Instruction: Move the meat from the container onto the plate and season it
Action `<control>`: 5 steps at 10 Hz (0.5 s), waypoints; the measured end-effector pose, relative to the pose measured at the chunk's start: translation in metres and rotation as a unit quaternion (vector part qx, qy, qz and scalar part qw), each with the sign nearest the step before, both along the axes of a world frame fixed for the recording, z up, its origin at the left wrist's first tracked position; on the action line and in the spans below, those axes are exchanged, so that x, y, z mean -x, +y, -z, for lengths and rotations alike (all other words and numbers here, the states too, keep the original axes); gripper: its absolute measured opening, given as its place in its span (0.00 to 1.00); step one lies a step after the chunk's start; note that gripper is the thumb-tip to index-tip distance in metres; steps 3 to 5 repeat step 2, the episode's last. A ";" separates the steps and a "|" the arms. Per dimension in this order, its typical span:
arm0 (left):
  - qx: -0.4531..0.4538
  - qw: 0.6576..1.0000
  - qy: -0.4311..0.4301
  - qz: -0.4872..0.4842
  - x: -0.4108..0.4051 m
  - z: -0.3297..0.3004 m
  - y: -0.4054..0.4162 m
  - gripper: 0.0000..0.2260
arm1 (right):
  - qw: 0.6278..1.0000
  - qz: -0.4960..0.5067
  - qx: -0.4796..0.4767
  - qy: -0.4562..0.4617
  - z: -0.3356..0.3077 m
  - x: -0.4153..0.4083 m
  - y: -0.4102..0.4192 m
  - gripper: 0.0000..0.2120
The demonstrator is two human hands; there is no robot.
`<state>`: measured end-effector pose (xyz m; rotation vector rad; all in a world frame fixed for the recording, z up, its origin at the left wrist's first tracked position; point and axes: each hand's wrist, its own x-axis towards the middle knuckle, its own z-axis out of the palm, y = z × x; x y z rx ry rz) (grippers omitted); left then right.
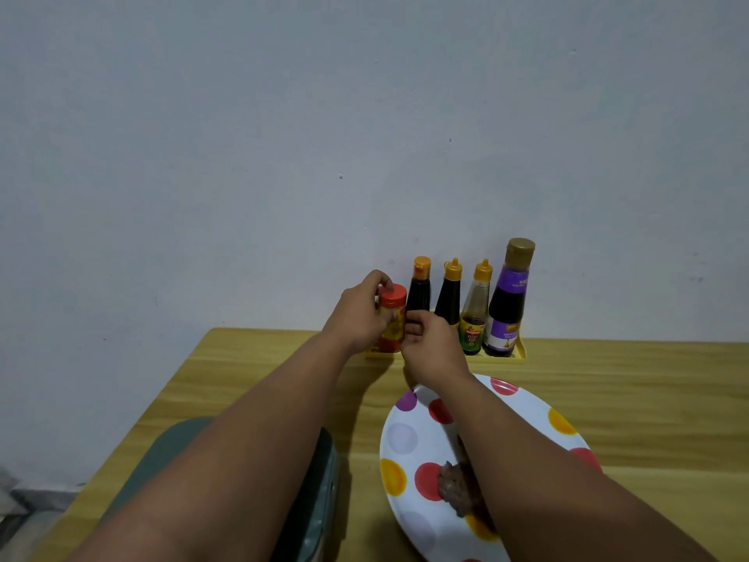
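Already on the spotted plate (409, 440), the soft, slippery-looking meat (456, 486) lies near the bench's (251, 371) front, while both hands, left (358, 314) and right (429, 346), wrap fingers around a light, rigid red-capped spice jar (392, 318), best gripped mid-body.

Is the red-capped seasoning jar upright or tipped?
Upright: the seasoning jar stands in the yellow rack, red cap on top, left hand around it.

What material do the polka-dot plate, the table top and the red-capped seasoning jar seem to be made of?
Polka-dot plate: probably melamine or plastic; smooth, slightly glossy, with printed dots.
Table top: wood or wood-look laminate; yellowish, straight grain lines, matte.
Red-capped seasoning jar: likely clear plastic with a plastic cap; glass cannot be excluded, since the left hand and right hand cover part of it.
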<state>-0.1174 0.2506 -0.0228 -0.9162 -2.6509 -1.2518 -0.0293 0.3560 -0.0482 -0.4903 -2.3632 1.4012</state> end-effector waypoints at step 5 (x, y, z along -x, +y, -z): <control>0.024 1.000 -0.005 -0.011 -0.018 -0.015 -0.001 0.20 | 0.999 0.022 -0.038 -0.022 -0.012 -0.016 0.011 0.25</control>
